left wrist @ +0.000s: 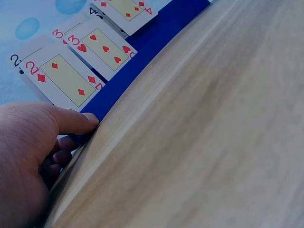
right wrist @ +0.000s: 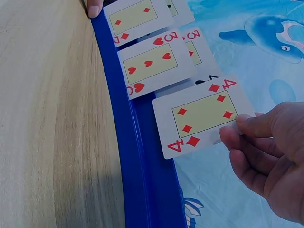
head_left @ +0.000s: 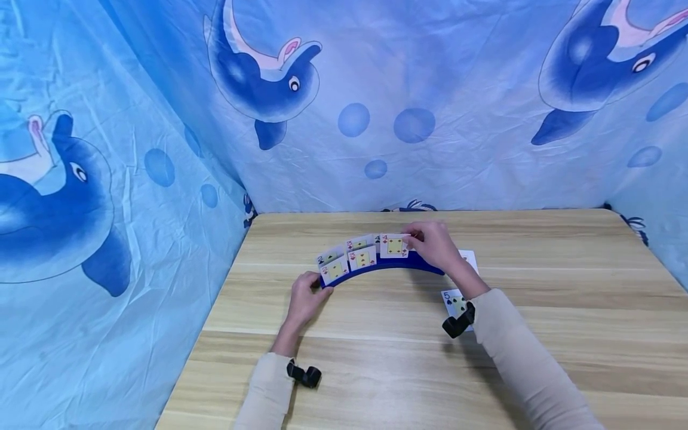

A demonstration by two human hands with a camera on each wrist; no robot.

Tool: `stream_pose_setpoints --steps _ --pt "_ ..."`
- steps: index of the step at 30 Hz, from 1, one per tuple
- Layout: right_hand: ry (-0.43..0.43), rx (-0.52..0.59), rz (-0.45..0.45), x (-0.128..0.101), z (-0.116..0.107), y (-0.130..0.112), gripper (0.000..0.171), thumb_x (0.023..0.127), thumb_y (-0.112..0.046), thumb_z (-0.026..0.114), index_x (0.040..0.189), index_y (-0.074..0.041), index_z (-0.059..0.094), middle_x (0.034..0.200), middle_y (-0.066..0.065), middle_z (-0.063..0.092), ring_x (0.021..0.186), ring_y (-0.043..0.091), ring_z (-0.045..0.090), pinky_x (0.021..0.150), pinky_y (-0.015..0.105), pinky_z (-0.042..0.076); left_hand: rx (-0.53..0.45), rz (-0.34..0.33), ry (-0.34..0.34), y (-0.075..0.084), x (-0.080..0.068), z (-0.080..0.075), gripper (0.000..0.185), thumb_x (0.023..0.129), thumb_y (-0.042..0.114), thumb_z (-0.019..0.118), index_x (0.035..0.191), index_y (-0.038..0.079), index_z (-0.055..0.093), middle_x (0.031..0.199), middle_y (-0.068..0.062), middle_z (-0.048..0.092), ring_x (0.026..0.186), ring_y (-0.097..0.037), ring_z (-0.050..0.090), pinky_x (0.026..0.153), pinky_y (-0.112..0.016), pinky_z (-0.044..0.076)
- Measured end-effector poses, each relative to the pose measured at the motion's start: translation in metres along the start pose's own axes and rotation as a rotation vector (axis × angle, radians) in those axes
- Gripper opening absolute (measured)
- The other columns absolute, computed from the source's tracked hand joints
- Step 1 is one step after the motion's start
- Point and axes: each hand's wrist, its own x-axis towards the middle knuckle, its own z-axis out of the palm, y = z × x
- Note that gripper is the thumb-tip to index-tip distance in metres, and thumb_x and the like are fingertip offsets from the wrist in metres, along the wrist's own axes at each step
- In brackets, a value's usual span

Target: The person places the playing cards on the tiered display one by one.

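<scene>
A curved blue card holder (head_left: 395, 263) stands on the table with playing cards upright in it. My left hand (head_left: 304, 297) grips its left end, the thumb (left wrist: 85, 121) on the front edge and the other fingers partly hidden behind. Between thumb and fingertips, my right hand (head_left: 436, 243) pinches the four of diamonds (right wrist: 202, 118) by its edge. That card's lower edge overlaps the holder's slot in the right wrist view. To its left are the three of hearts (left wrist: 102, 50) and the two of diamonds (left wrist: 64, 78). A back row of cards shows partly behind these, including a black four.
On the wooden table (head_left: 376, 358), a five of spades (head_left: 453, 301) lies face up, partly covered by the right wrist's black camera (head_left: 458, 322). Another card (head_left: 469, 258) lies beyond the right forearm. Blue dolphin-print cloth (head_left: 430, 167) hangs behind the table and along its sides.
</scene>
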Motion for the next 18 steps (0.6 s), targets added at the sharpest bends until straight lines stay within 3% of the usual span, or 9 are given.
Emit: stream_pose_setpoints --steps 18 --pt "0.025 0.015 -0.044 -0.0041 0.0074 0.0036 0.009 0.094 -0.007 0.068 0.095 -0.002 0.075 0.079 0.011 0.074 0.069 0.022 0.070 0.063 0.027 0.053 -0.002 -0.003 -0.003 -0.0017 0.0016 0.0005 0.038 0.081 0.010 0.080 0.116 -0.001 0.070 0.115 -0.018 0.070 0.107 -0.033 0.062 0.096 -0.049 0.051"
